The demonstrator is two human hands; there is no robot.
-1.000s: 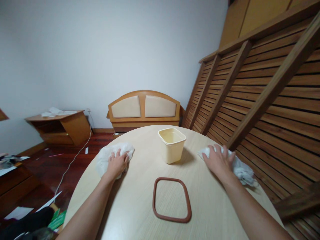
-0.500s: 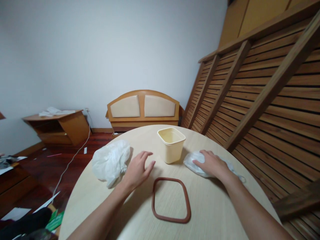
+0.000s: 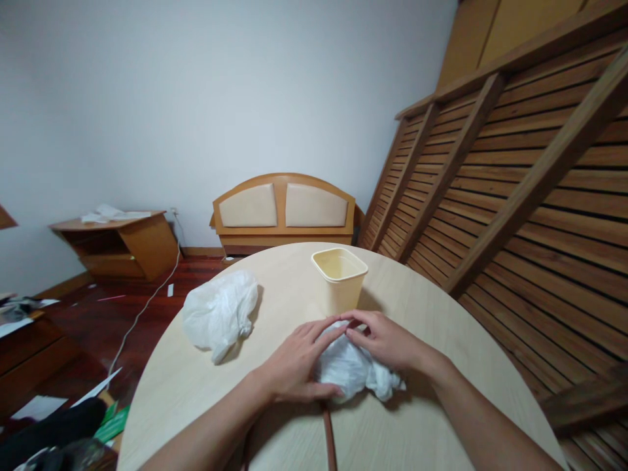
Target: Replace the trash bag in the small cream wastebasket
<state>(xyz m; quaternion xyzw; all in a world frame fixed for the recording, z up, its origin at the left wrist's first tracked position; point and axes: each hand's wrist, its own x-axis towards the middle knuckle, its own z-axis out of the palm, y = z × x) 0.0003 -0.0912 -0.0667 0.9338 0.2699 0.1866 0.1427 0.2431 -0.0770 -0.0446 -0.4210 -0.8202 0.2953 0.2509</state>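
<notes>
And here's my left hand wrapped loosely round the crumpled white bag, thumb on the near side, while my right hand curls over it, though I can't tell if those fingers pinch! The bag's on the table, just before the cream tub.

Dim light is prevailing; soft shadows on the tabletop are falling toward four o'clock; slats at two o'clock are stretching.
</notes>
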